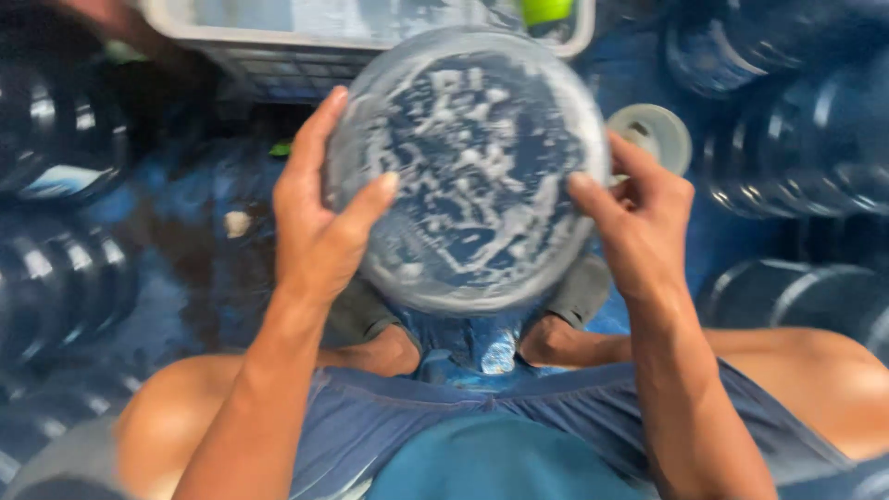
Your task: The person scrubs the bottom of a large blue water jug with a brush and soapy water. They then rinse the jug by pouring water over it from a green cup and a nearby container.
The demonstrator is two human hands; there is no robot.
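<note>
Between the person's knees, a big clear water jug (468, 167) stands on end, its round base facing the camera, its long axis running down toward the floor. Suds streak it, so washing looks underway and rinsing remains. The left hand (319, 213) and right hand (639, 218) clasp its sides, fingers spread.

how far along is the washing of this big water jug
Soaping looks done: white suds streak the base of the big water jug. In hand: the left hand and right hand grip its sides, base toward the camera. Left, judging by the foam: rinsing. Other blue jugs lie around; whether they are washed cannot be told.
</note>
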